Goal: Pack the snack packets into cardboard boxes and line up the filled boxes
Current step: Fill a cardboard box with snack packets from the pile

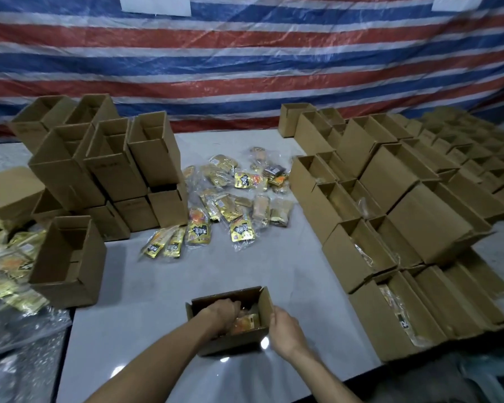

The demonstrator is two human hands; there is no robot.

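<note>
A small open cardboard box [230, 343] stands on the white table right in front of me. My left hand [221, 312] reaches down inside it, fingers curled among the gold and orange snack packets [246, 321] in the box. My right hand [285, 324] grips the box's right flap and wall. Loose snack packets [230, 199] lie scattered over the middle of the table. Filled open boxes [390, 228] stand in rows on the right.
Empty boxes [105, 170] are stacked at the left, with one more [70, 260] closer to me. More packets in clear plastic [9, 266] pile at the far left. A striped tarp [245, 68] hangs behind. The table's front edge is near my arms.
</note>
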